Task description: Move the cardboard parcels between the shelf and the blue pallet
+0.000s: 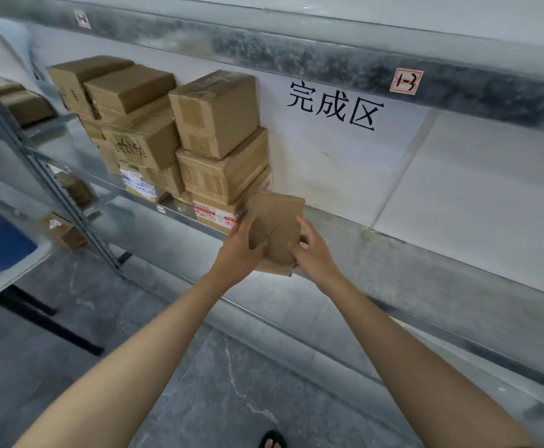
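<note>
While I watch through the head camera, the left hand (241, 251) and the right hand (313, 255) both grip one small flat parcel (278, 221), fingers curled round its two sides. It stands up at the front edge of the shelf (403, 263), just beside the stack of boxes (219, 140). I cannot tell if it rests down. It looks light and a bit bendy, so hold both sides and squeeze softly.

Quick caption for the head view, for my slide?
At the shelf edge, left hand and right hand grip a flat cardboard parcel beside stacked parcels.
</note>
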